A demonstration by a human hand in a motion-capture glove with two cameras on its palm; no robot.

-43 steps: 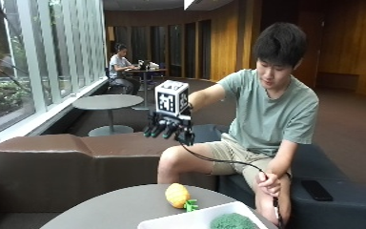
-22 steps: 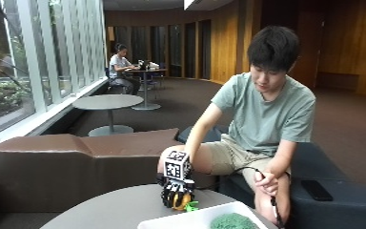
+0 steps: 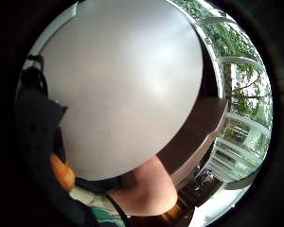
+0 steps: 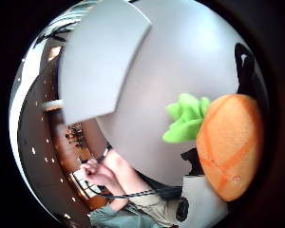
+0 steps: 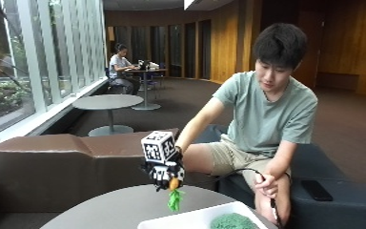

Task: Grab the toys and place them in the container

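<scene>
Outside view: gloved right hand [image 5: 164, 171] pinches the orange plush carrot toy with green felt leaves [image 5: 173, 191], hanging leaves-down above the round grey counter [image 5: 106, 210]. The white rectangular container [image 5: 189, 220] lies just right of and below it, already holding a green fuzzy toy [image 5: 232, 222]. Container's near side is cut off; the fingers' hold on the carrot is mostly hidden.

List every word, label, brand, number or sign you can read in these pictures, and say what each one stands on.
No readable text in any view.
The carrot toy, held by the gloved right hand over the round table, is plain orange with green leaves: no label shows.
The white container shows no print.
The person's green T-shirt is plain.
</scene>
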